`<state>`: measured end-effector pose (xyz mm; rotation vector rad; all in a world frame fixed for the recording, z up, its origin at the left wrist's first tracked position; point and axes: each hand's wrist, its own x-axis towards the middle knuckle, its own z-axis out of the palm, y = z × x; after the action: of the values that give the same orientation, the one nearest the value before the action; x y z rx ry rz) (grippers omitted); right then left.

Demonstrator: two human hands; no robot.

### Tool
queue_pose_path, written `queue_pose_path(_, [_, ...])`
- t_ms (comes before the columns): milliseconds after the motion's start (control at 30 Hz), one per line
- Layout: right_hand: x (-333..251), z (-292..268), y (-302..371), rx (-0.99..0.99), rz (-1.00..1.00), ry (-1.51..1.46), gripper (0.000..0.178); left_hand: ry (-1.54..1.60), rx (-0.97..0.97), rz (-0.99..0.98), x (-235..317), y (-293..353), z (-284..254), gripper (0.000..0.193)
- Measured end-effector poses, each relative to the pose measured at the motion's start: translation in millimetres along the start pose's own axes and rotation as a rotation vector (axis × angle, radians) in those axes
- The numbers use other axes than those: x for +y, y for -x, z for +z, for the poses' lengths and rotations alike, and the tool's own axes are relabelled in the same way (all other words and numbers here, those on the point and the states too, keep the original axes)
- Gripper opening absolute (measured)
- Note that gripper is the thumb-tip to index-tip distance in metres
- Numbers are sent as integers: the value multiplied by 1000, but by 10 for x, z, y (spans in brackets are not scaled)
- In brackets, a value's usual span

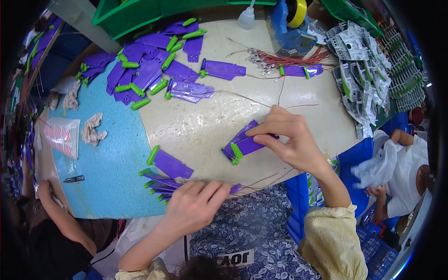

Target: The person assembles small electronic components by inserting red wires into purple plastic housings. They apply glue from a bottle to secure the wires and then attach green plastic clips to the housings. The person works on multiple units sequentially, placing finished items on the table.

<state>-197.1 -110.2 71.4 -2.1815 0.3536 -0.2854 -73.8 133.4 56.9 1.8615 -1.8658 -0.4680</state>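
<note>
My right hand (296, 140) is closed, thumb and fingers pinching a flat purple plastic part (243, 141) with a bright green tip, held over the pale tabletop. Close to the front edge my left hand (196, 205) is closed over a fanned stack of similar purple parts (161, 184) with green tips. Its fingers hide much of the stack, and thin wires trail out to the right of them. Just beyond that stack lies a single purple part (172, 163), its green tip toward the left.
A heap of purple parts (144, 65) lies at the back left. Red wires (298, 58) are bunched at the back, beside a blue tape dispenser (291, 28). Grey plastic parts (357, 70) are piled at the right. A blue mat (107, 172) covers the left. Other people sit at both sides.
</note>
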Motion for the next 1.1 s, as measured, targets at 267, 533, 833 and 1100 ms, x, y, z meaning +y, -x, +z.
queue_pose_path(267, [156,329,-89,-107,-192,150,23,-120,-25,-131,121,-119,162,26])
queue_pose_path(533, [-50,320,74,-128,229,-377,35,94,155,-406,-60,-107,-23,23])
queue_pose_path(833, [-137,484,138,56,-63,-364,18,532,351,-273,-120,-243,-6,39])
queue_pose_path(1100, [-254,466,121,-17,145,-380,24,477,420,-223,-83,-263,39,33])
